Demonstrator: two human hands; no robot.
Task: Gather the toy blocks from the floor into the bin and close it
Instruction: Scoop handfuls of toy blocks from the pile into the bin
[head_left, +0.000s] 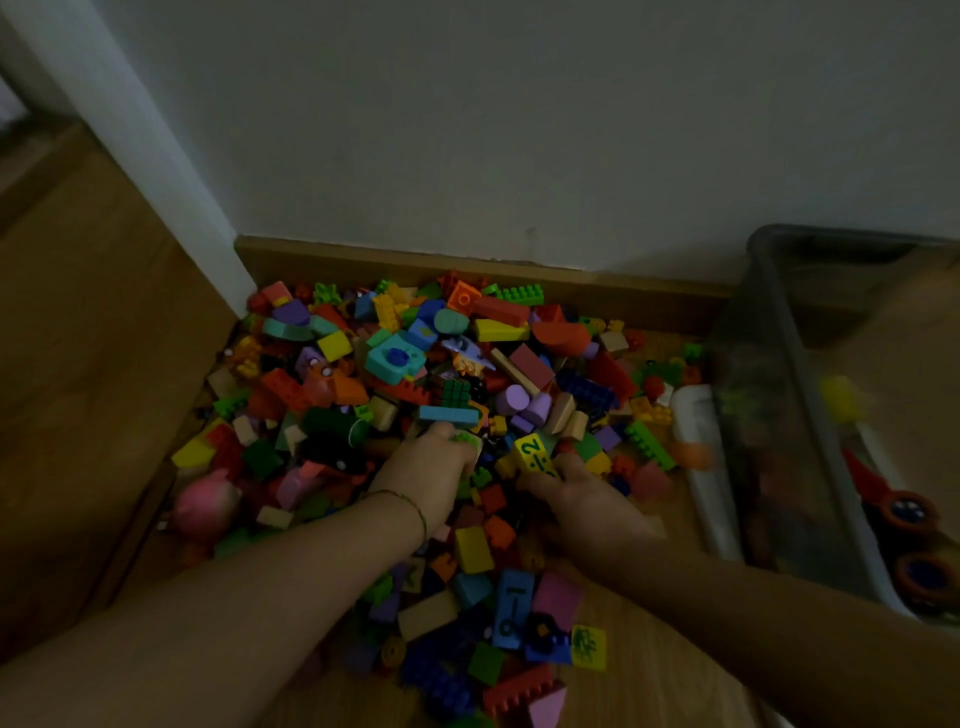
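grey wall (519, 130) above wooden skirting board (597, 291), wooden floor (78, 364), white post (156, 156) at left

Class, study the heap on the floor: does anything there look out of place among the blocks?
Yes. A pink rounded toy sits at the left edge of the blocks; it looks like a soft figure, not a building block.

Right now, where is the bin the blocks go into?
In the head view the clear bin sits on the floor at the right, by the wall, just right of the block pile and beyond the right hand.
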